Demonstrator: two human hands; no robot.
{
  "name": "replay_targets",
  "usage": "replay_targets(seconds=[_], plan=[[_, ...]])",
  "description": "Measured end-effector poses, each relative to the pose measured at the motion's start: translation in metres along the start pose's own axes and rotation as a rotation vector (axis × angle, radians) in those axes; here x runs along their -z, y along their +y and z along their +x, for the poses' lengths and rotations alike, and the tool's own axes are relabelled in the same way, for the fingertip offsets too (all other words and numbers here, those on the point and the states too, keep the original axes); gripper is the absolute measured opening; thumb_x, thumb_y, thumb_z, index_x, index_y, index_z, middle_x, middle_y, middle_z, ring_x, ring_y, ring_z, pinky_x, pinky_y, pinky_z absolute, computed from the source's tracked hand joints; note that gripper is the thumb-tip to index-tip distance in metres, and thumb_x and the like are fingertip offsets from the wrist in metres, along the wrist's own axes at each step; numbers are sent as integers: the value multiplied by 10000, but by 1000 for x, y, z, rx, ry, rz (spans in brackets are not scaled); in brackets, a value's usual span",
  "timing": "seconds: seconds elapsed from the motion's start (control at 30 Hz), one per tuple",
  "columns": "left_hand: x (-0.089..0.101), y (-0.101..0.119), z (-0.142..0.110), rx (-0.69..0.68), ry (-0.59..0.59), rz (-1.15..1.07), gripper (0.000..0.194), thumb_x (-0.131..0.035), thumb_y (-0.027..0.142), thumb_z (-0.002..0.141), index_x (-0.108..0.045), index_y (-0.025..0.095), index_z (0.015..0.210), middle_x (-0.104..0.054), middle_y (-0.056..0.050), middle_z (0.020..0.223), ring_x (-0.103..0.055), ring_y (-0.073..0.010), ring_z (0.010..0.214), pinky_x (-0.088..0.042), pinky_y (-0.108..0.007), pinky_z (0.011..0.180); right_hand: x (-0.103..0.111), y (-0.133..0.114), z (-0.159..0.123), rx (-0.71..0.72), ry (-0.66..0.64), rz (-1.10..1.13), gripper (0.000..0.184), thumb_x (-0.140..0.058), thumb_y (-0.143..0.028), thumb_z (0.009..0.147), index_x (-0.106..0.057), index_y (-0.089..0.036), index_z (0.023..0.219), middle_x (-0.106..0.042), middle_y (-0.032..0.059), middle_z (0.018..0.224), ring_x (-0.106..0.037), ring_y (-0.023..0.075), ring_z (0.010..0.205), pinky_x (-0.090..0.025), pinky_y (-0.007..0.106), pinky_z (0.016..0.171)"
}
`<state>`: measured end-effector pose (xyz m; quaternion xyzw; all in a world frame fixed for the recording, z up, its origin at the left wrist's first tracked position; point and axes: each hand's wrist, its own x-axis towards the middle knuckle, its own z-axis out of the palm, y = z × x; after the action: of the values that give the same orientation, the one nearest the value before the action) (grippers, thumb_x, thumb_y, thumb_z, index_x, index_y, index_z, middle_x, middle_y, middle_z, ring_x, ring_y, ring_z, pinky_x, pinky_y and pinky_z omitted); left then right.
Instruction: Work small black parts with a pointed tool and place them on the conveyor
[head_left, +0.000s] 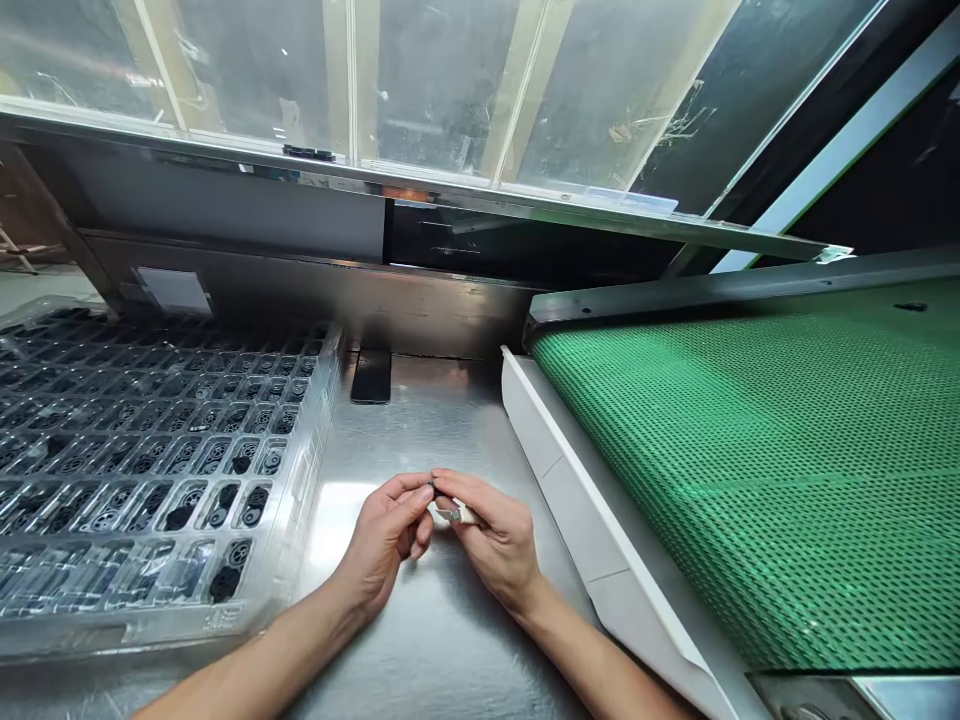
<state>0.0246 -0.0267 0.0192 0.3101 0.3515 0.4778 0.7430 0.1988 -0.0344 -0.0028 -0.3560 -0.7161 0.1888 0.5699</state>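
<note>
Left hand (384, 535): we pinch a small dark part (435, 488) between thumb and fingertips, above the steel table (442, 650).
Right hand (496, 535): our fingers close around a pale, metal-tipped object (452, 515), fingertips meeting near the same part.
Clear tray (289, 535): at our left, its compartments hold dark pieces.
Green belt (750, 460): it stretches at our right.

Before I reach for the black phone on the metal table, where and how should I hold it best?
Probably pinch the black phone by its two long edges at the near end, coming from the near right. It lies flat, its far end close to the metal wall; the clear tray sits near its left edge, while the white board stands farther off.
</note>
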Motion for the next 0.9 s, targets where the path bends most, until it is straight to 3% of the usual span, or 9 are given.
replay_targets(seconds=[0.23, 0.47, 0.63, 0.73, 0.8, 0.9], plan=[[-1, -1, 0, -10, 6, -25, 496, -973, 466, 811, -736, 149, 1111, -689, -10, 767, -530, -76, 548, -399, -179, 507, -2, -4, 3, 23, -7, -15, 448, -587, -37, 987, -798, -279, 1300, -799, 78, 1269, -769, 243, 1194, -653, 409, 1014], [0, 5, 0, -33, 22, -73, 479, -971, 465, 806, -764, 132, 1080, -711, -47, 912, -589, -90, 641, -460, -197, 553, -3, -6, 8, -92, 28, -18, 177, -652, -232, 1088, -818, -244, 1149, -755, 94, 1143, -741, 218, 1050, -617, 347, 908], [1, 4, 0, -4, -13, -65, 471, -946, 481, 833, -750, 138, 1089, -702, -48, 904, -576, -87, 637, -439, -195, 548, 2, -7, 8, -166, 29, -62, 341, -624, -501, 1117, -804, -241, 1246, -682, 89, 1109, -692, 222, 969, -578, 340, 823], [0, 5, -2, 8, -26, -46, 465, -927, 496, 853, -730, 149, 1092, -677, -28, 873, -560, -79, 609, -396, -189, 523, 4, -8, 9, -177, 14, -45, 497, -475, -594, 1162, -784, -228, 1297, -665, 94, 1109, -675, 235, 1018, -558, 363, 884], [-1, 6, -3, 13, -28, -42, 470, -924, 503, 853, -713, 156, 1090, -654, -12, 843, -549, -78, 590, -376, -189, 511, 5, -9, 10, -185, -8, -46, 470, -451, -533, 1184, -795, -214, 1159, -669, 81, 1035, -665, 221, 980, -532, 350, 866], [-3, 7, -3, 15, -27, -51, 488, -931, 502, 843, -694, 164, 1104, -634, 6, 810, -535, -78, 574, -362, -190, 501, 4, -10, 10, -202, -56, -103, 400, -559, -452, 1160, -723, -205, 891, -632, 33, 859, -600, 175, 779, -450, 317, 716]])
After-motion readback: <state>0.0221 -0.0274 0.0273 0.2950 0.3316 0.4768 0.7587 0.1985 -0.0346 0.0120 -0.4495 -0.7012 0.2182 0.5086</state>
